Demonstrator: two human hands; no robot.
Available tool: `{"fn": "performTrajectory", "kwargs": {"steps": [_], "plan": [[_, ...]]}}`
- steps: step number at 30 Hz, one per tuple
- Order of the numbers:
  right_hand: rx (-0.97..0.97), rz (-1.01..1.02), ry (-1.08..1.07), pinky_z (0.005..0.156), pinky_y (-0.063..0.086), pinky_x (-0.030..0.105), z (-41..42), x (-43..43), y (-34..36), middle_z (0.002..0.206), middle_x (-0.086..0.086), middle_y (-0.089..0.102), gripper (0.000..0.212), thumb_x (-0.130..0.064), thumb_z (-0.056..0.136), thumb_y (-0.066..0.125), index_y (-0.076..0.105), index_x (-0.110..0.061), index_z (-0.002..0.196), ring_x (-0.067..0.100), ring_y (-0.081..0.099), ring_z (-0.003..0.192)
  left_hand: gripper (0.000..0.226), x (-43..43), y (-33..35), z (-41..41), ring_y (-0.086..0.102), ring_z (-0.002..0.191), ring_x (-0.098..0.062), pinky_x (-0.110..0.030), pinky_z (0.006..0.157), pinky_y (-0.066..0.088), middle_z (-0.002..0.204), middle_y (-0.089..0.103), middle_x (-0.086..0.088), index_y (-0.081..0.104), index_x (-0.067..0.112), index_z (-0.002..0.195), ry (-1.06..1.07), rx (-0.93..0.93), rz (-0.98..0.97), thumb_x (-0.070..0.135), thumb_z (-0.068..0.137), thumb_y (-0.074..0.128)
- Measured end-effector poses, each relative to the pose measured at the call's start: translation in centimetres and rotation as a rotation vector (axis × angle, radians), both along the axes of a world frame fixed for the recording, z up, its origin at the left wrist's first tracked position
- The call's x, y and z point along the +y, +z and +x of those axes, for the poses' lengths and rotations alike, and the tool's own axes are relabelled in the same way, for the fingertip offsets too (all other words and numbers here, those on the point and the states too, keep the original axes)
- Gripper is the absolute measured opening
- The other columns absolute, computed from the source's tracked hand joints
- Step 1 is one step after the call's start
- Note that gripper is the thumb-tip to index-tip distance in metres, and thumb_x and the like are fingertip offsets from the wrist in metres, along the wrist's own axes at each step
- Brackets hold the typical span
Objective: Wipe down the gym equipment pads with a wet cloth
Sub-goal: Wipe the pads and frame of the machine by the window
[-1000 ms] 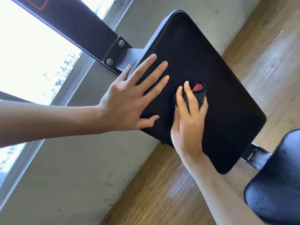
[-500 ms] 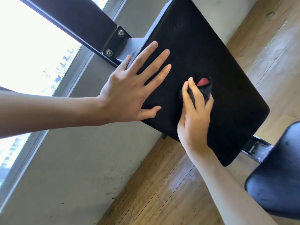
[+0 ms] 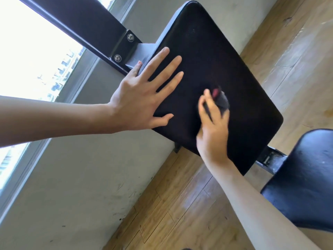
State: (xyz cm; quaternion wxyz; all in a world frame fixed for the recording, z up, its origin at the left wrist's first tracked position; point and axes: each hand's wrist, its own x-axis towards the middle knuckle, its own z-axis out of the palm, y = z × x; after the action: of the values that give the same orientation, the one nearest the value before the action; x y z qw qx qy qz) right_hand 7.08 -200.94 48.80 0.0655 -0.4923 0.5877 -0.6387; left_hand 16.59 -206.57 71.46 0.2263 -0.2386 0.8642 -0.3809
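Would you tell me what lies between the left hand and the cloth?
In the head view, only bare black pad lies between the left hand and the cloth in the right hand.

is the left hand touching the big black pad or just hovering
Touching. The head view shows the left hand flat on the black pad, fingers spread straight across its surface with no gap under them.
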Motion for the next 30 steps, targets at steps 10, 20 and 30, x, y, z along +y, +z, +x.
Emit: {"fn": "performTrajectory", "kwargs": {"steps": [10,20,30], "plan": [[-0.252,0.269,-0.122,0.124,0.03,0.037,-0.5,0.2,0.4,0.16,0.016,0.04,0.043,0.004,0.103,0.048,0.053,-0.001,0.145,0.045,0.042,0.141,0.098,1.4,-1.0,-1.7,-0.002,0.157,-0.044,-0.065,0.124,0.003,0.169,0.003,-0.026,0.014,0.002,0.162,0.011,-0.131,-0.022,0.07,0.094,0.03],[-0.118,0.246,-0.065,0.121,0.034,0.047,-3.1,1.1,-9.2,0.162,0.017,0.035,0.042,-0.005,0.106,0.049,0.052,-0.007,0.148,0.04,0.038,0.147,0.097,1.0,-9.0,-5.1,-0.002,0.157,-0.044,-0.065,0.123,0.0,0.17,-0.004,-0.023,-0.001,0.005,0.163,-0.047,-0.243,-0.085,0.074,0.096,0.012],[-0.166,0.111,-0.006,0.117,0.04,0.047,-0.9,-0.3,-1.4,0.16,0.015,0.04,0.041,-0.003,0.104,0.052,0.053,0.0,0.145,0.042,0.043,0.141,0.099,1.2,-9.1,-5.8,-0.006,0.157,-0.044,-0.069,0.12,-0.003,0.17,-0.007,-0.022,-0.005,0.004,0.163,-0.001,-0.277,-0.088,0.075,0.094,0.006]]}}
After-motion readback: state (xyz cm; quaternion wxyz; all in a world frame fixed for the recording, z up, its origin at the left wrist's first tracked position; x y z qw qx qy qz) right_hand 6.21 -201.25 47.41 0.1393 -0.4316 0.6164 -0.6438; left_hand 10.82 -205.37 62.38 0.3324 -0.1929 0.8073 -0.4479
